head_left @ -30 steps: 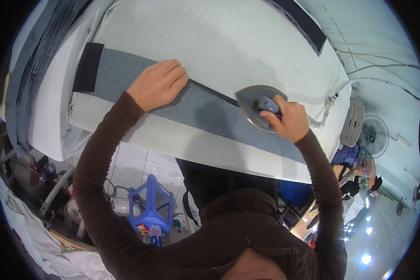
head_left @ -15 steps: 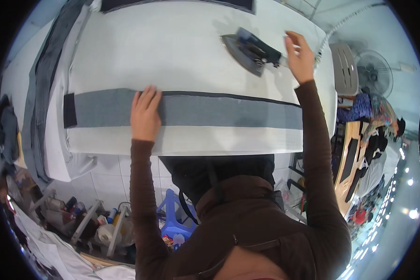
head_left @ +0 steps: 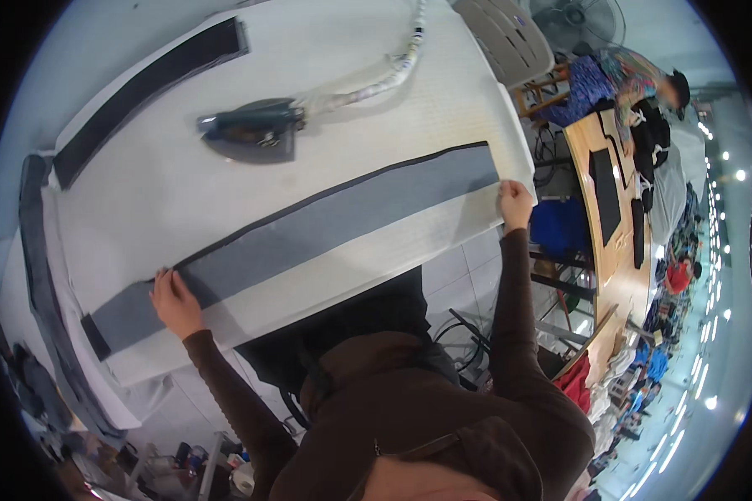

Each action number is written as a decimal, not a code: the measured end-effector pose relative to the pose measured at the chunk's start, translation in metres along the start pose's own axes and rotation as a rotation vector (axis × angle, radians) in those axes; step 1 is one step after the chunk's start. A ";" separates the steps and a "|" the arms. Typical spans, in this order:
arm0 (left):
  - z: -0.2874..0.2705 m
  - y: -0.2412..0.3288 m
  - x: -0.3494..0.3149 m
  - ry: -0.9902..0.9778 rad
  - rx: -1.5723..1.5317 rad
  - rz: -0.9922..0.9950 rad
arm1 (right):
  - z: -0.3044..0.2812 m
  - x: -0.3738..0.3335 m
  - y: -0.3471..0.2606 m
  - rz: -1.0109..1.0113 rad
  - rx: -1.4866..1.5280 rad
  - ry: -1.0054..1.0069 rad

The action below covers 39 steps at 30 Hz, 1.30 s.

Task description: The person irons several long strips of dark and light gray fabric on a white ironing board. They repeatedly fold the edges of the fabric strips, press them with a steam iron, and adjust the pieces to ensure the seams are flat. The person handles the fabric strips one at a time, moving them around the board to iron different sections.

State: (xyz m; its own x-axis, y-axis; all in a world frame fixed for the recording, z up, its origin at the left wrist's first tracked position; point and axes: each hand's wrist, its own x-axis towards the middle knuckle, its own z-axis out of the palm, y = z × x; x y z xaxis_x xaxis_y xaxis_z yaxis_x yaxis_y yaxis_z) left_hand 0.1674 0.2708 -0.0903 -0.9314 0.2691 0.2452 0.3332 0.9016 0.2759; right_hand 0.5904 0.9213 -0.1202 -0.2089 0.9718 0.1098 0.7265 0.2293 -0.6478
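Observation:
A long grey fabric strip (head_left: 334, 217) with a dark far edge lies across the white padded table (head_left: 342, 288). Toward its left end, my left hand (head_left: 177, 306) rests on it with the fingers laid over the far edge. At the right end, my right hand (head_left: 516, 204) is closed, thumb and fingers pinched at the near corner of the strip. Beyond the strip an iron (head_left: 255, 129) sits on the table with neither hand on it. Its pale wrapped hose (head_left: 380, 82) runs back from it.
Another dark fabric strip (head_left: 150, 96) lies at the far left. Long grey fabric (head_left: 54, 309) hangs along the left edge. At right are a grey plastic chair (head_left: 505, 42), a fan (head_left: 578, 17), a person (head_left: 627, 75) and a wooden table (head_left: 589, 167) with dark pieces.
My right hand has left the iron's side and come to the strip's right end, closing there. My left hand stays on the strip, nearer its left end. The view has turned.

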 end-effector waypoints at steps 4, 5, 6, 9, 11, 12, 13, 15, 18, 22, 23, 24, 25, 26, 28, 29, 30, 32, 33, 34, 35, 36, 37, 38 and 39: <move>0.000 0.035 0.007 0.067 -0.047 -0.019 | 0.015 0.044 -0.018 -0.057 0.005 0.049; -0.007 0.039 0.009 0.089 -0.065 -0.043 | 0.022 0.047 -0.030 -0.020 -0.019 0.021; -0.012 0.045 0.008 0.082 -0.056 -0.031 | 0.027 0.050 -0.042 0.015 -0.045 -0.009; -0.010 0.063 -0.005 0.074 -0.084 -0.037 | 0.029 0.070 -0.048 0.054 -0.097 -0.058; -0.016 0.065 -0.016 0.112 -0.096 -0.081 | 0.032 0.071 -0.061 0.060 -0.090 -0.139; -0.021 0.062 -0.023 0.118 -0.065 -0.115 | 0.036 0.066 -0.076 0.077 -0.060 -0.154; -0.021 0.063 -0.030 0.120 -0.051 -0.146 | 0.035 0.068 -0.073 0.057 -0.014 -0.152; -0.017 0.064 -0.037 0.103 -0.057 -0.149 | 0.030 0.074 -0.067 0.018 0.077 -0.146; -0.014 0.062 -0.042 0.013 -0.140 -0.110 | 0.028 0.071 -0.064 -0.120 0.057 -0.096; -0.011 0.080 -0.040 -0.029 -0.086 0.079 | -0.002 0.077 -0.058 -0.192 0.065 -0.090; -0.014 0.088 -0.039 -0.042 -0.054 0.118 | -0.011 0.076 -0.065 -0.157 0.046 -0.121; -0.010 0.106 -0.032 -0.079 -0.070 0.117 | -0.024 0.085 -0.052 -0.148 0.112 -0.079; -0.012 0.120 -0.030 -0.123 -0.068 0.109 | -0.031 0.089 -0.055 -0.217 0.064 -0.001; -0.011 0.128 -0.030 -0.153 -0.081 0.119 | -0.043 0.102 -0.049 -0.227 0.014 0.041; -0.003 0.150 -0.037 -0.194 -0.077 0.140 | -0.062 0.139 -0.034 -0.245 -0.032 0.070; -0.001 0.166 -0.042 -0.203 -0.053 0.153 | -0.067 0.155 -0.029 -0.251 -0.022 0.051; -0.001 0.179 -0.049 -0.199 -0.036 0.158 | -0.066 0.169 -0.031 -0.275 -0.122 0.056; 0.005 0.203 -0.058 -0.195 -0.052 0.180 | -0.067 0.201 -0.026 -0.273 -0.301 0.041; 0.012 0.216 -0.059 -0.195 -0.093 0.207 | -0.076 0.223 -0.006 -0.266 -0.352 0.053; 0.021 0.223 -0.060 -0.193 -0.140 0.228 | -0.083 0.243 0.009 -0.265 -0.407 0.066; 0.019 0.221 -0.064 -0.202 -0.233 0.210 | -0.069 0.239 0.004 -0.257 -0.444 0.037; 0.019 0.217 -0.066 -0.207 -0.331 0.193 | -0.057 0.234 -0.001 -0.143 -0.602 -0.006; 0.008 0.204 -0.077 -0.228 -0.388 0.143 | -0.023 0.198 -0.029 -0.207 -0.696 0.029; -0.006 0.192 -0.076 -0.117 -0.352 0.107 | -0.011 0.154 -0.056 -0.252 -0.793 0.103; -0.015 0.167 -0.070 -0.004 -0.332 0.068 | -0.007 0.123 -0.081 -0.293 -0.885 0.206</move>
State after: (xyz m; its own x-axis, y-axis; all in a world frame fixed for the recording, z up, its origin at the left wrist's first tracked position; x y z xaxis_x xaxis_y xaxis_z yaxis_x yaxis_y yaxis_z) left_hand 0.2907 0.3968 -0.0475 -0.9056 0.3272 0.2698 0.4238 0.7223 0.5466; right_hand 0.5104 1.0227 -0.0485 -0.4033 0.8402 0.3625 0.9129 0.3422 0.2225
